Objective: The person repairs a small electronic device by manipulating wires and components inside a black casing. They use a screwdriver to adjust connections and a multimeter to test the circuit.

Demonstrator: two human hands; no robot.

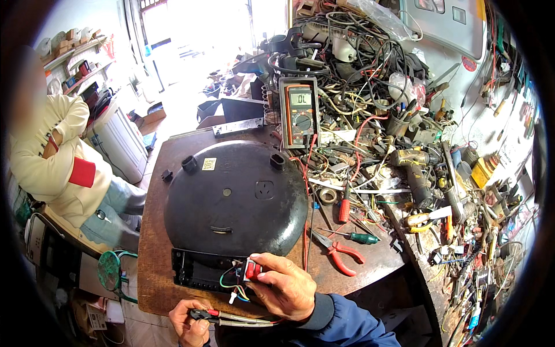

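A round black appliance base (237, 202) lies bottom up on the wooden table (153, 231), with stubby feet standing up from it. At its near edge is an open black housing (199, 269). My right hand (288, 292) is closed, thumb and fingers gripping a small red rocker switch (252, 270) beside the housing. Green, blue and other thin wires with a white connector (232, 298) hang next to the switch. Lower left, my left hand (191, 324) pinches a cable end with black and red tips (207, 314). Two greyish leads run right from it, below my right hand.
Beyond the appliance stands a multimeter (300, 113). Red-handled pliers (341, 254), a green screwdriver (363, 237) and a red screwdriver (345, 209) lie at the right. A cordless drill (415, 173) sits among piled cables and parts. A person (63, 162) sits at the left.
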